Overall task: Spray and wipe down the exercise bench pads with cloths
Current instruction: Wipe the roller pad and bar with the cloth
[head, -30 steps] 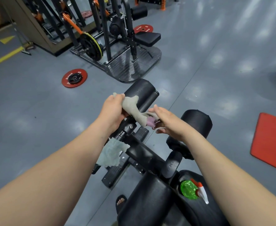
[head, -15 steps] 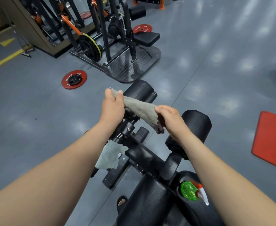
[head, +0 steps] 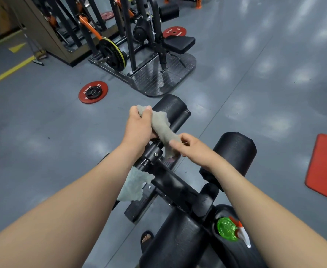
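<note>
Left hand (head: 139,128) grips grey cloth (head: 161,124); right hand (head: 193,149) pinches it; red plate (head: 93,92) lettering blurred.

The left grip (head: 139,128) and the right grip (head: 191,149) were bare hands. The left forearm (head: 71,209) and right forearm (head: 265,209) behind them were bare as far back as the view reached. A short, plain nail showed on the thumb (head: 148,111) at the top of the left grip. The right grip's fingertips (head: 175,143) were blurred. Well below the left grip, a foot (head: 146,238) showed bare toes in a black open-toed slipper (head: 144,248).
</note>
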A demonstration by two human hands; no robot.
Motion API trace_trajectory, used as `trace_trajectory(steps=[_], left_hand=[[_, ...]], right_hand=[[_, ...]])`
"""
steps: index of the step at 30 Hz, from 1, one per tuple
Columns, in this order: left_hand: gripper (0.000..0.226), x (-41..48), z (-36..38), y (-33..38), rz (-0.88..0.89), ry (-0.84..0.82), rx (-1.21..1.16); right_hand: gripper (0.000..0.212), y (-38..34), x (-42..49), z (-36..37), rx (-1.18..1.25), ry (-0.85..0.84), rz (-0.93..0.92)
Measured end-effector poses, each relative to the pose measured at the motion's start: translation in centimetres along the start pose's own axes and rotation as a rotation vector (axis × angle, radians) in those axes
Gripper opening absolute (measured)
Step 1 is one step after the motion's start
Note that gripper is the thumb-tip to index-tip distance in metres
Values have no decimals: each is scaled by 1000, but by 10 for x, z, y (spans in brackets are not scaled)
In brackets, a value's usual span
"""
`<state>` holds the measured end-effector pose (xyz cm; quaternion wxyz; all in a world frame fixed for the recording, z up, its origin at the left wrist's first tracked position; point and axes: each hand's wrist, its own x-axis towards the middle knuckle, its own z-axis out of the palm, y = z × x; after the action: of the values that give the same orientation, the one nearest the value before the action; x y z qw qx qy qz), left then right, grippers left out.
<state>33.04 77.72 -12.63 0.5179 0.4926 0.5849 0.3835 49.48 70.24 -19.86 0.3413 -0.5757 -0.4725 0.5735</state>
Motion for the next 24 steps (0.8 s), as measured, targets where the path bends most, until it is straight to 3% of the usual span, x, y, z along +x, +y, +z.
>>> trace_trajectory(steps=[3, 5, 7, 10, 13, 16, 24], left_hand=[[16, 2, 4, 7, 10, -49, -189], [11, 5, 5, 12, 29, -61, -301], [9, 14, 3, 7, 12, -13, -290], [6, 28, -7, -25, -118, 65, 82], [31, 21, -22, -49, -309, 91, 311], [3, 8, -32, -57, -247, 54, 461], [22, -40, -63, -57, -122, -73, 806]], right_hand=[[21, 10, 0, 1, 97, 13, -13], [8, 11, 2, -1, 306, 58, -72], [5, 9, 5, -6, 425, 134, -28], [14, 16, 6, -11, 278, 193, 169], [18, 30, 6, -12, 173, 223, 341], [16, 39, 2, -10, 218, 245, 370], [16, 51, -11, 17, 56, 198, 470]])
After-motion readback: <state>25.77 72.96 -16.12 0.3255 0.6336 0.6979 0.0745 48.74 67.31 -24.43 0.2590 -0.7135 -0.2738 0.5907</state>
